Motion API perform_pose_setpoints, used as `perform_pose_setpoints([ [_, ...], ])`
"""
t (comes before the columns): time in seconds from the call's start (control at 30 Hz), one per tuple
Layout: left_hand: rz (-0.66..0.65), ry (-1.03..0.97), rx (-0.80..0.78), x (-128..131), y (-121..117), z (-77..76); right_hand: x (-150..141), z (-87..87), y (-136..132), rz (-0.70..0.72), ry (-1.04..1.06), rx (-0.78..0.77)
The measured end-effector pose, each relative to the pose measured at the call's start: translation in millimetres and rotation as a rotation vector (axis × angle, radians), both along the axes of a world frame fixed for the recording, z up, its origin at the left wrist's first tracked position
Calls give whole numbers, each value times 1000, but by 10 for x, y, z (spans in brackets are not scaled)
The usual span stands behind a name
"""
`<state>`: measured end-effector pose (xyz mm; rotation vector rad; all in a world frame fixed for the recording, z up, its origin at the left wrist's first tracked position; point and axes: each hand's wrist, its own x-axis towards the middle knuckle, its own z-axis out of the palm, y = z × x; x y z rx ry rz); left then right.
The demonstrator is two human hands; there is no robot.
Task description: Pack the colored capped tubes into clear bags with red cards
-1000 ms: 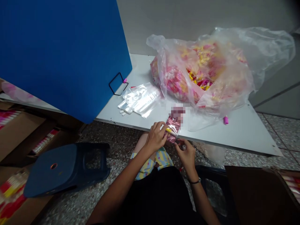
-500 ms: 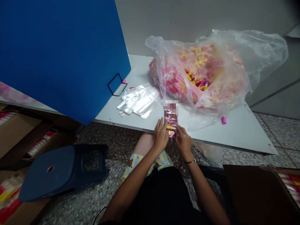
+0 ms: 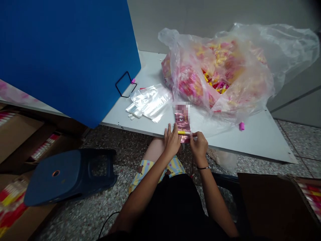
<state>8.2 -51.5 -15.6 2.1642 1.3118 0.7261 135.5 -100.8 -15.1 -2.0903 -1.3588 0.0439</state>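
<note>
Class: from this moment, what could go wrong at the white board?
The yellow-tipped stick, pinched by the right hand, might slip and roll off the white board. The pink foil packet, steadied by the left hand, overhangs the board's edge and could drop. The loose pink cap lies near that edge and could roll off.

A white table [image 3: 250,142] is loaded with a bulging clear plastic bag of pink and yellow pieces [image 3: 215,73]. Flat clear plastic sleeves [image 3: 150,103], a black wire stand [image 3: 124,84] and a small pink cylinder [image 3: 241,126] are set on it.
</note>
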Motion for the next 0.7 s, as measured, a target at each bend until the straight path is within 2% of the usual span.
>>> perform_pose_setpoints([
  [0.27, -39, 51, -9, -15, 30, 14, 60, -53, 23, 177, 80, 7],
  [0.57, -70, 38, -30, -14, 25, 58, -100, 20, 87, -73, 15, -102],
  [0.7, -40, 57, 22, -8, 2, 80, -80, 27, -4, -43, 9, 14],
])
